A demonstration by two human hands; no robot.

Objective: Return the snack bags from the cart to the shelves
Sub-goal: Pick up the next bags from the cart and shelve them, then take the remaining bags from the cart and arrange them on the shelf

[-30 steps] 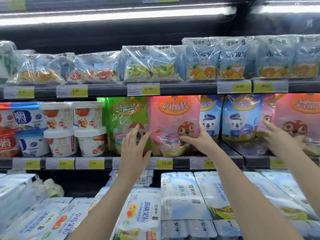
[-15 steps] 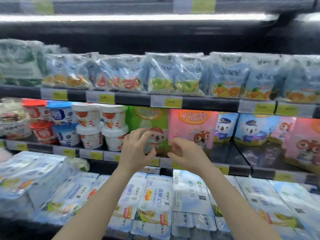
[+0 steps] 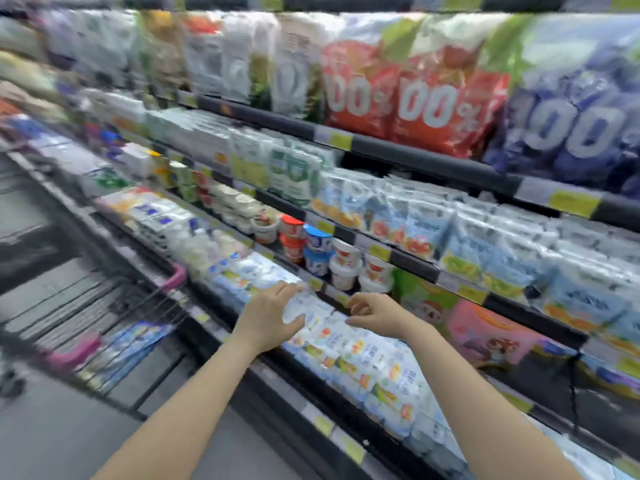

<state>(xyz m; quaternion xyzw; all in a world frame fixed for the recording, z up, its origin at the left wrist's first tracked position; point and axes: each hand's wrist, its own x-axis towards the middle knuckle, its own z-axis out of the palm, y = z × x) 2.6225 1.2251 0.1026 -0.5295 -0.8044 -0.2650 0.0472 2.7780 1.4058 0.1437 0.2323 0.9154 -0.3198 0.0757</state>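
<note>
Both hands empty now, off the pink bag point(image 3: 485, 336), which stays on shelf to right of right hand point(image 3: 372, 315). View swung left: cart point(image 3: 114, 313) w/ blue snack bag point(image 3: 135, 344) sits left of left hand point(image 3: 273, 318). Fingers loose, apart. Next pickup likely.

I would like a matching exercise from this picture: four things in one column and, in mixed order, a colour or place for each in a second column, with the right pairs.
Things:
1. pink snack bag
2. bags marked 100%
3. shopping cart
4. left hand

Places or colours:
A. on the floor at the left, with a pink handle
B. red, on the top shelf
C. over the white packs of the lowest tier
D. on the shelf to the right of the right hand, beside a green bag

Pairs: 1-D, 2-B, 3-A, 4-C
</note>
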